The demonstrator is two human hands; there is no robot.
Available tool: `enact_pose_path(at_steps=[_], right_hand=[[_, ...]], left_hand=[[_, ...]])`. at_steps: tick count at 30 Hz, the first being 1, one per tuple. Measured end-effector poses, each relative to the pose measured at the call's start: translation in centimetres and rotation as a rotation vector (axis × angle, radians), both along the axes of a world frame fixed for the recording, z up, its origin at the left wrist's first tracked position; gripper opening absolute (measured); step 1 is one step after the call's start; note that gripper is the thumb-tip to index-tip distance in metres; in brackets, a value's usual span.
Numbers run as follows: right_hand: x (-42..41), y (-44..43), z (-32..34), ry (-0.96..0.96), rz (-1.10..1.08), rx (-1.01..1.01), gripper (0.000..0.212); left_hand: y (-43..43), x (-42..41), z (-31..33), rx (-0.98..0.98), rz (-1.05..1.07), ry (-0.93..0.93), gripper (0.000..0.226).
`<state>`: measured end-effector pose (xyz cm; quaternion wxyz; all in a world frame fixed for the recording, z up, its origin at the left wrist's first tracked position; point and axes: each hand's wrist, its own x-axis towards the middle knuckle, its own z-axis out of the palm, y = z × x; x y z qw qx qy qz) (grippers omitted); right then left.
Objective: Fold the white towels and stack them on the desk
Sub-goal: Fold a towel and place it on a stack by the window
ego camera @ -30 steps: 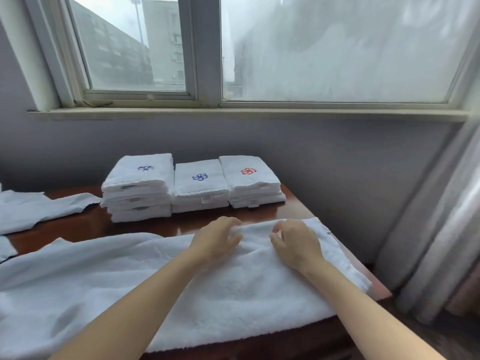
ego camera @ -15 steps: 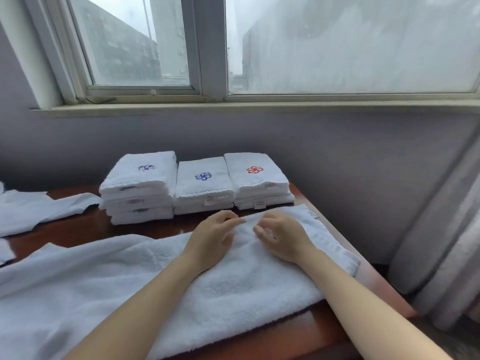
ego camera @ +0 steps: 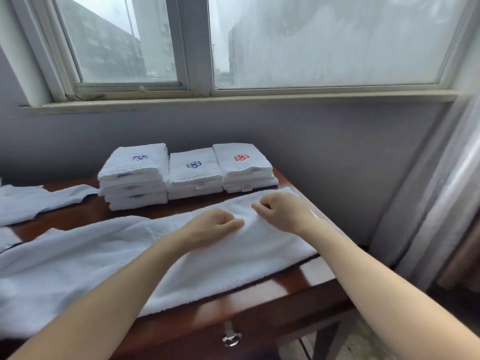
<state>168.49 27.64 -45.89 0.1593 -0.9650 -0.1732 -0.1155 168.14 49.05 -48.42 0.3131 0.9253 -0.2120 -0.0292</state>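
Head view: left hand [ego camera: 213,227] and right hand [ego camera: 284,211] lie curled on the spread towel [ego camera: 233,258]; fingertips tucked under, grasp unclear; towel's left end cut off

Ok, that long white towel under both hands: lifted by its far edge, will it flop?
Probably floppy: the towel lies rippled across the desk. Its thick pile likely drags, not slides. Its left end may trail; left hand and right hand sit far right.

Soft grey daylight from the window [ego camera: 311,40], glare on the desk [ego camera: 314,271], edges bowed by wide-angle distortion
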Motion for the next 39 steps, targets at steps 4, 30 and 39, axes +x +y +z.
enact_pose_path(at_steps=[4,30,39], right_hand=[[-2.1,-0.7,1.7,0.043,-0.06,-0.167,0.037],[7.5,0.6,-4.3,0.13,-0.014,0.101,0.051],[11.1,0.3,-6.1,0.05,0.02,0.152,0.047]], left_hand=[[-1.1,-2.1,1.4,0.007,-0.007,0.168,0.048],[1.0,5.0,-2.5,0.207,0.355,-0.205,0.051],[1.6,8.0,-3.9,0.119,0.305,-0.38,0.013]])
